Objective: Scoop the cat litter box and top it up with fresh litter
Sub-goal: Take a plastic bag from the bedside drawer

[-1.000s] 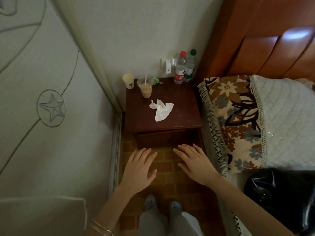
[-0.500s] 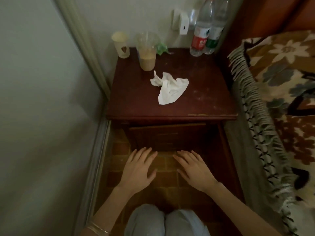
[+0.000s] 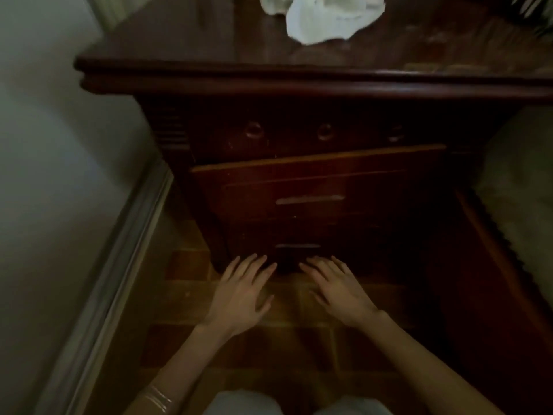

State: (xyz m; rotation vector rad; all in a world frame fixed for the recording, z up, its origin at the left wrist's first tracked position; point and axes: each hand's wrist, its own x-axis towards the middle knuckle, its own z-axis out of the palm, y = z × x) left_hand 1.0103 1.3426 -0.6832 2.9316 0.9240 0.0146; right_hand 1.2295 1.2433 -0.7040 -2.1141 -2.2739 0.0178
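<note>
The left hand (image 3: 242, 290) and right hand (image 3: 338, 290), flat and empty, hover at the nightstand's (image 3: 299, 82) bottom drawer (image 3: 359, 241) (no litter box in sight), probably fetching supplies, so its handle (image 3: 297, 245) needs hooking.

Glossy dark wood nightstand (image 3: 299, 82), crumpled paper tissue (image 3: 326, 19)

We are facing a dark reddish-brown wooden nightstand (image 3: 299, 82), its bar-handled middle drawer (image 3: 317, 187) standing slightly pulled out; our left hand (image 3: 239, 295) and right hand (image 3: 338, 290) are stretching flat, fingers spread, near its lowest drawer (image 3: 296, 235).
</note>
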